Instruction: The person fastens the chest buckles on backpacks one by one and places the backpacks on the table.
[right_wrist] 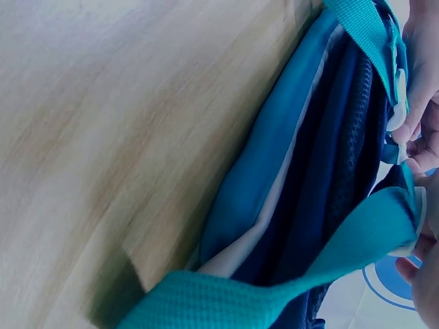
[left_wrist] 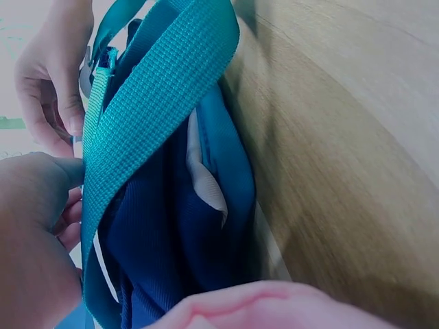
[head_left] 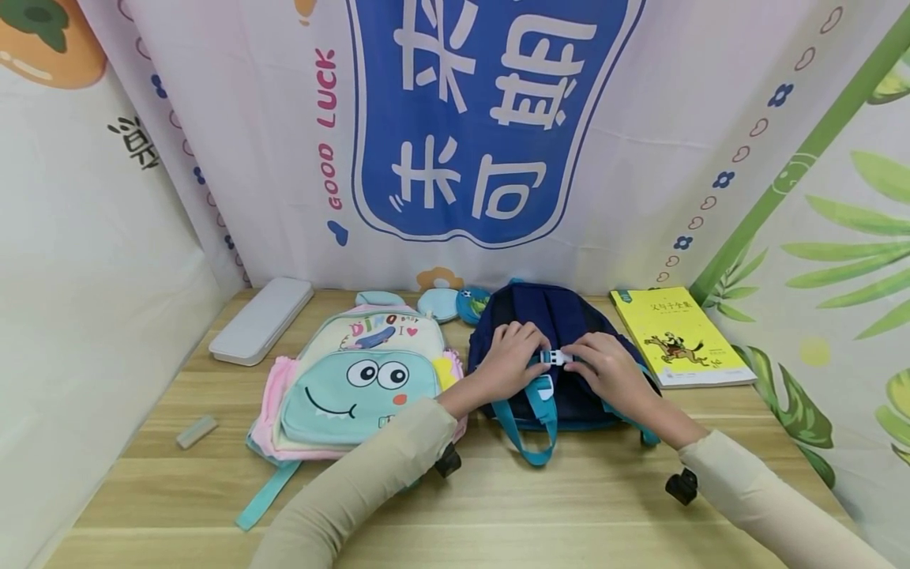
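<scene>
A navy backpack with teal straps lies on the wooden table, strap side up. Over its middle sits a white plastic side-release buckle. My left hand pinches the buckle's left end, where the teal webbing joins it. From the other side, my right hand pinches the right end between thumb and fingers. The two halves meet between my fingertips. In the left wrist view a loop of teal webbing crosses in front of the bag and partly hides both hands.
Left of the navy bag lies a pastel dinosaur backpack, close to my left forearm. A grey-white case and a small grey block are farther left. At the right lies a yellow book. A printed cloth hangs behind the table.
</scene>
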Action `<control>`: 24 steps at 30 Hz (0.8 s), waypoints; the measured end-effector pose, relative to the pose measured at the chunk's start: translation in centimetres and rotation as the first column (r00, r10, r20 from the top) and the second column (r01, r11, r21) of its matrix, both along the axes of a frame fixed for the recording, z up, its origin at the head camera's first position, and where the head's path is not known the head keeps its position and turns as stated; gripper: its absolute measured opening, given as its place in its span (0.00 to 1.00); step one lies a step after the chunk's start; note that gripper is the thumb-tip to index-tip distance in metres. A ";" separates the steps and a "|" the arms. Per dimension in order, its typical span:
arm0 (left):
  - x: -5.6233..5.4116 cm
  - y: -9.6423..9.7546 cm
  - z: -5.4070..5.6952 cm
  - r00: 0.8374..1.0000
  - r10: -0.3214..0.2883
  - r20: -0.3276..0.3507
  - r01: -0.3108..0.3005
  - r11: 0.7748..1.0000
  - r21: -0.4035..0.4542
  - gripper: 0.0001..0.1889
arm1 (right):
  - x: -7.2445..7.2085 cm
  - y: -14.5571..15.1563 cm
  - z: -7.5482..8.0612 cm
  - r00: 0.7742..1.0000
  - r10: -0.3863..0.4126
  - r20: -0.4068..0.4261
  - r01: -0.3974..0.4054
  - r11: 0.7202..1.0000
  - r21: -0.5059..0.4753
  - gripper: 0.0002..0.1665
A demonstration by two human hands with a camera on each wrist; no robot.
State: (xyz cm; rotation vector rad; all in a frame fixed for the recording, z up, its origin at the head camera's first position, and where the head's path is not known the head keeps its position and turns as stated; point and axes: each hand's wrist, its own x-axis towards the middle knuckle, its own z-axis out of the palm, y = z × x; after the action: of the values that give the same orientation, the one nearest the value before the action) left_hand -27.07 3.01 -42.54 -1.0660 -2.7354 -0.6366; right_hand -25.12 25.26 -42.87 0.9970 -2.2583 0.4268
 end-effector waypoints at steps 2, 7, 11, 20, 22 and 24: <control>0.0 0.0 0.1 1.000 -0.002 0.003 0.002 1.000 0.002 0.12 | 0.0 0.0 0.0 1.000 -0.002 0.007 0.002 1.000 -0.005 0.15; 0.0 0.1 0.2 1.000 0.000 0.006 0.000 1.000 -0.005 0.12 | 0.1 -0.1 0.1 1.000 -0.002 0.026 0.002 1.000 -0.017 0.15; -0.1 0.2 0.1 1.000 0.004 -0.003 -0.004 1.000 -0.015 0.12 | 0.2 0.0 0.1 0.999 0.000 0.032 0.000 1.000 -0.023 0.15; -0.1 0.4 0.1 1.000 0.007 -0.020 -0.008 1.000 -0.030 0.12 | 0.3 -0.1 0.2 1.000 0.009 0.024 -0.009 0.999 -0.035 0.15; -0.1 0.4 0.1 1.000 0.014 -0.022 -0.014 0.999 -0.037 0.12 | 0.4 -0.1 0.1 1.000 0.008 0.025 -0.007 0.999 -0.035 0.15; -0.1 0.4 0.1 1.000 0.017 -0.020 -0.018 0.999 -0.045 0.12 | 0.4 -0.1 0.1 1.000 0.005 0.025 -0.004 0.999 -0.034 0.15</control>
State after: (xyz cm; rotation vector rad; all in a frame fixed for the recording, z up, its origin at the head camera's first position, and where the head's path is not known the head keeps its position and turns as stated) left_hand -27.18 3.40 -42.43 -1.0504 -2.7520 -0.5615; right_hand -24.72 25.11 -42.77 0.9850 -2.2642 0.4811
